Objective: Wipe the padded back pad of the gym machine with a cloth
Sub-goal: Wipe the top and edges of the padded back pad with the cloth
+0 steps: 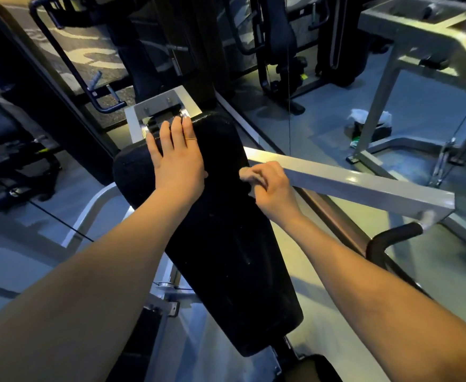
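Two hands are at the pad (226, 257), a long black cushion that slopes away from the camera. The left hand (178, 161) lies flat on the pad's upper part, fingers straight and close together, their tips reaching the pad's top edge. A thin ring shows on one finger. The right hand (271, 188) is at the pad's right edge, about level with the left wrist, its fingers curled in and pinching the cloth (246, 173). Only a small pale wad of cloth shows beyond the fingertips, touching the pad near that edge; the rest is hidden in the hand. Both forearms are bare and reach in from the bottom corners.

Just above the pad's top edge sits a silver bracket (160, 104). A grey square bar (350, 181) runs out from the pad's right side, passing behind the right hand, with a black curved handle (391, 238) below its far end. Well to the right of the pad, on the floor (322, 119), lies a dark bundle (369, 129) with something white on top.
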Tool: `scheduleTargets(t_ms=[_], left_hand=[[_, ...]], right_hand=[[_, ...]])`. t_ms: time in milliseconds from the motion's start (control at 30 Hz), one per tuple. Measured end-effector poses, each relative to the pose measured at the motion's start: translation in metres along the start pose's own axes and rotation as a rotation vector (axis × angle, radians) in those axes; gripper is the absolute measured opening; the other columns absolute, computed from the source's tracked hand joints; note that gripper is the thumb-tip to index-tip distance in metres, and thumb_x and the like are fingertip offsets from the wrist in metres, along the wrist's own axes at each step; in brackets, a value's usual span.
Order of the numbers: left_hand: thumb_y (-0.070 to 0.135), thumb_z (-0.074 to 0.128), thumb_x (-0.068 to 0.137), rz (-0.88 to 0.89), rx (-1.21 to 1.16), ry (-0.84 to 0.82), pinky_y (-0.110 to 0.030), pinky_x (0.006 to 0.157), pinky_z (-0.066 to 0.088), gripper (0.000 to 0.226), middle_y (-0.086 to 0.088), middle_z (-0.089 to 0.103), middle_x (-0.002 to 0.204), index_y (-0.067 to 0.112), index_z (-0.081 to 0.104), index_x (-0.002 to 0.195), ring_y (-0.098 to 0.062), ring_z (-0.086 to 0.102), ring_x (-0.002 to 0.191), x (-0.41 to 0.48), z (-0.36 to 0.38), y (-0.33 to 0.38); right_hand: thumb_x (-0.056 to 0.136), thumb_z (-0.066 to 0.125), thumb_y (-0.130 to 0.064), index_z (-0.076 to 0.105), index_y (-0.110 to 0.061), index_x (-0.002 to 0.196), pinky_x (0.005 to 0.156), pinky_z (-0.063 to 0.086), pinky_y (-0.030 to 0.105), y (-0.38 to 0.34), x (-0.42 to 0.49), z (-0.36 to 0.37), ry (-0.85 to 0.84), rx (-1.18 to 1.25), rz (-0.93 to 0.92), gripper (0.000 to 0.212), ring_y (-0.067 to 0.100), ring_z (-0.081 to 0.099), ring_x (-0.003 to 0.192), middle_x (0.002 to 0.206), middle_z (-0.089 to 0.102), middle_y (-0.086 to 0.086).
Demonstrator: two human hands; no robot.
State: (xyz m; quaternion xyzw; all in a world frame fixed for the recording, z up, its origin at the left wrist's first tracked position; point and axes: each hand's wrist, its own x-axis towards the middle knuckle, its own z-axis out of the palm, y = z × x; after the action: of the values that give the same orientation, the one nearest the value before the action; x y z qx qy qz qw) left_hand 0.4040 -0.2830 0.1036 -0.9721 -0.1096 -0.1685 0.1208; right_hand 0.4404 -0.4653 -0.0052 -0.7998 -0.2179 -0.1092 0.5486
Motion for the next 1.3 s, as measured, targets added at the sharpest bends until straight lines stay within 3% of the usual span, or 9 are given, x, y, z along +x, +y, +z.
scheduleTargets(t_ms=[133,233,333,533,667,767,933,1067,1300], left_hand=[[0.038,0.082,0.078,0.007,0.002,0.005,-0.062,0.121,-0.001,0.122,-0.017,0.008,0.162,0.006,-0.005,0.157,-0.038,0.003,0.152,-0.001,-0.001,-0.002],[0.039,0.082,0.078,0.010,0.007,0.007,-0.061,0.121,0.000,0.122,-0.017,0.010,0.161,0.005,-0.004,0.158,-0.039,0.005,0.152,-0.001,-0.001,-0.001],[0.039,0.084,0.076,0.011,0.016,0.028,-0.062,0.121,0.001,0.123,-0.018,0.014,0.160,0.004,-0.001,0.158,-0.039,0.008,0.151,-0.001,0.001,-0.001],[0.038,0.082,0.077,0.001,0.015,0.029,-0.062,0.120,-0.003,0.122,-0.018,0.012,0.159,0.004,-0.004,0.157,-0.040,0.006,0.151,0.000,0.004,0.000],[0.040,0.081,0.076,0.015,0.024,0.033,-0.062,0.121,0.000,0.122,-0.019,0.013,0.160,0.004,-0.003,0.158,-0.040,0.007,0.151,-0.001,0.004,-0.001],[0.039,0.080,0.077,0.012,0.024,0.031,-0.061,0.121,0.000,0.121,-0.018,0.013,0.160,0.005,-0.003,0.157,-0.039,0.007,0.151,-0.001,0.003,0.000],[0.039,0.081,0.076,0.009,0.022,0.037,-0.062,0.121,0.001,0.120,-0.018,0.014,0.159,0.004,0.000,0.157,-0.040,0.009,0.150,-0.001,0.003,0.001],[0.039,0.080,0.076,0.008,0.017,0.029,-0.062,0.121,0.000,0.120,-0.018,0.013,0.159,0.004,-0.001,0.157,-0.039,0.008,0.151,-0.001,0.002,0.001],[0.040,0.079,0.078,0.010,0.015,0.015,-0.062,0.121,-0.001,0.119,-0.017,0.013,0.160,0.005,-0.002,0.157,-0.039,0.008,0.151,-0.001,0.001,0.000]], right_hand=[[0.100,0.057,-0.015,0.047,-0.025,0.138,0.070,0.050,0.013,-0.043,0.055,-0.014,0.117,0.116,0.085,0.040,-0.003,0.061,0.084,0.112,0.055,-0.006],[0.101,0.056,-0.019,0.057,-0.027,0.133,0.084,0.049,0.018,-0.060,0.091,-0.012,0.107,0.097,0.062,0.034,0.001,0.054,0.093,0.119,0.055,-0.003],[0.104,0.051,-0.021,0.064,-0.027,0.131,0.078,0.044,0.005,-0.058,0.103,-0.001,0.057,0.153,0.088,0.031,0.001,0.057,0.093,0.122,0.060,0.003],[0.107,0.049,-0.032,0.066,-0.027,0.135,0.081,0.047,0.014,-0.035,0.101,-0.006,-0.091,0.239,0.166,0.033,0.001,0.063,0.101,0.114,0.070,-0.013],[0.107,0.051,-0.026,0.065,-0.019,0.137,0.093,0.044,0.008,-0.053,0.119,-0.001,-0.055,0.338,0.155,0.034,0.004,0.058,0.120,0.135,0.065,-0.007],[0.107,0.049,-0.022,0.071,-0.019,0.128,0.084,0.044,0.001,-0.049,0.114,0.005,-0.004,0.374,0.160,0.030,-0.001,0.061,0.108,0.122,0.070,-0.009],[0.100,0.051,-0.030,0.076,-0.028,0.110,0.095,0.050,0.029,-0.065,0.137,0.008,-0.015,0.138,0.009,0.027,0.007,0.061,0.103,0.111,0.067,-0.005],[0.102,0.053,-0.028,0.073,-0.030,0.106,0.086,0.046,0.027,-0.085,0.145,0.005,-0.178,-0.058,-0.179,0.021,0.015,0.058,0.095,0.104,0.053,0.001],[0.101,0.049,-0.033,0.075,-0.031,0.114,0.100,0.052,0.032,-0.061,0.128,0.008,-0.001,0.141,0.032,0.029,0.006,0.062,0.109,0.115,0.072,-0.009]])
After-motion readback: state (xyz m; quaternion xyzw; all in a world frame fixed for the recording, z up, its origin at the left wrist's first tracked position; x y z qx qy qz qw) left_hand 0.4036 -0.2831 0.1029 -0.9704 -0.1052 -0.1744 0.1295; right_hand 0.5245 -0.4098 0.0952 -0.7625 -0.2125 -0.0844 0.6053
